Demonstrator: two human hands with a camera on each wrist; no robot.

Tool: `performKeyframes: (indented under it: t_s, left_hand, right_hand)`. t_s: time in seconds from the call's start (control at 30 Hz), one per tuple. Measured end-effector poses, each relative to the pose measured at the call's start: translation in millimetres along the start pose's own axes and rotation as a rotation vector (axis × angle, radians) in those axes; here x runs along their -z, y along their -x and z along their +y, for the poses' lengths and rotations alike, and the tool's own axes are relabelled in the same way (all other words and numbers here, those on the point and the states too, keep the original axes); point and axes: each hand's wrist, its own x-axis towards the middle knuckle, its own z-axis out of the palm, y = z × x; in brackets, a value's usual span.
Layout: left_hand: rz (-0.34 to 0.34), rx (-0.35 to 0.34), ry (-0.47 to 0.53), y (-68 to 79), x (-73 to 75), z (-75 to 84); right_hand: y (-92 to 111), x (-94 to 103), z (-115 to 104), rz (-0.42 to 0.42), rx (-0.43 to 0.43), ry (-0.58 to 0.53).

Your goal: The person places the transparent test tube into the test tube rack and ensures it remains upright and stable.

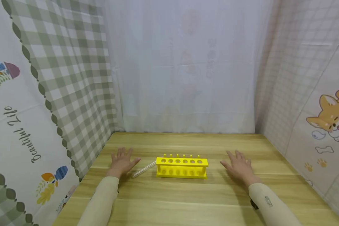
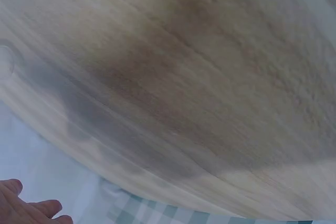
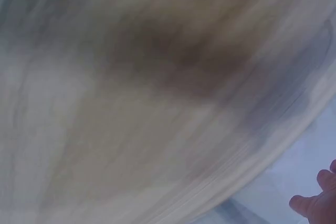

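A yellow test tube rack (image 1: 182, 167) stands mid-table in the head view, with a row of round holes along its top and short pegs behind. Left of it lies a thin, clear-white rod-like thing (image 1: 144, 169), slanted, its far end by the rack; its exact kind is unclear. My left hand (image 1: 122, 163) is palm down with fingers spread, left of the rod, holding nothing. To the right of the rack my right hand (image 1: 238, 167) is likewise spread and holds nothing. The wrist views catch only fingers (image 2: 46, 208) of the left hand and fingers (image 3: 326, 179) of the right.
The wood-grain table (image 1: 169, 201) reaches back to a white curtain (image 1: 186, 69). A green-checked printed cloth (image 1: 70, 62) hangs at the left, and a cloth with a cartoon dog (image 1: 331, 116) hangs at the right. A dark band (image 1: 254, 204) shows at the right wrist.
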Motion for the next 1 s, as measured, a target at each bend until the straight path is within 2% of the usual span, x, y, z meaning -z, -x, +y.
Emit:
performKeyframes:
  t_s: [0.2, 0.57, 1.0]
  left_hand:
    - [0.031, -0.012, -0.001, -1.4, 2.4, 3.4]
    - [0.060, -0.025, 0.029, -0.4, 3.5, 11.6]
    - [0.072, -0.041, 0.063, -3.0, 2.4, 19.9]
  right_hand:
    - [-5, 1.0, -9, -0.009, 0.007, -0.026]
    - [-12, -4.7, -17, 0.025, 0.058, -0.086]
    - [-11, -3.5, -33, 0.043, 0.108, -0.257]
